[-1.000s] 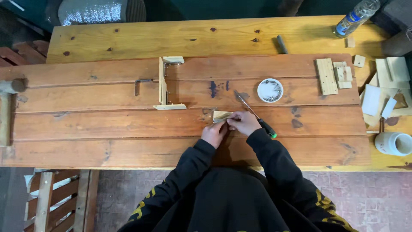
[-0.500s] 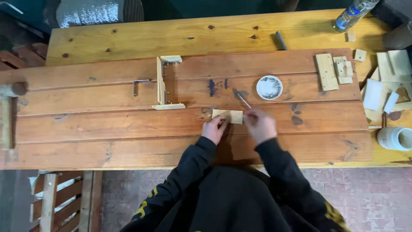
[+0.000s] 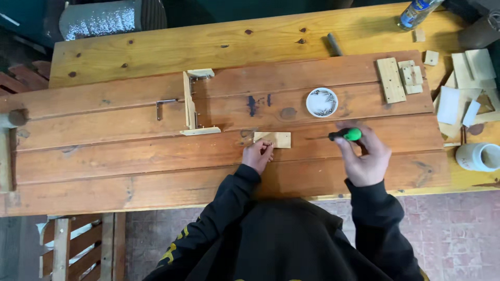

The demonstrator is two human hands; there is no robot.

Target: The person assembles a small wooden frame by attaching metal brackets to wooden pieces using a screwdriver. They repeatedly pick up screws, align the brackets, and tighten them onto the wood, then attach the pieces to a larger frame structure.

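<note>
Soft, even daylight, faint shadows, mild blur, dim edges

Both arms reach forward from the bottom of the view in black sleeves, elbows bent and spread apart. The left hand (image 3: 259, 155) lies toward eleven o'clock from the torso, knuckles up, fingers curled loosely inward with the fingertips pointing to twelve o'clock, palm facing down. The right hand (image 3: 366, 156) sits well apart from it, out toward one o'clock, raised a little, back of the hand facing up. Its fingers are curled into a grip, thumb and forefinger pinched toward eleven o'clock. The right wrist is bent slightly inward; the left wrist runs straight with its forearm.
</note>
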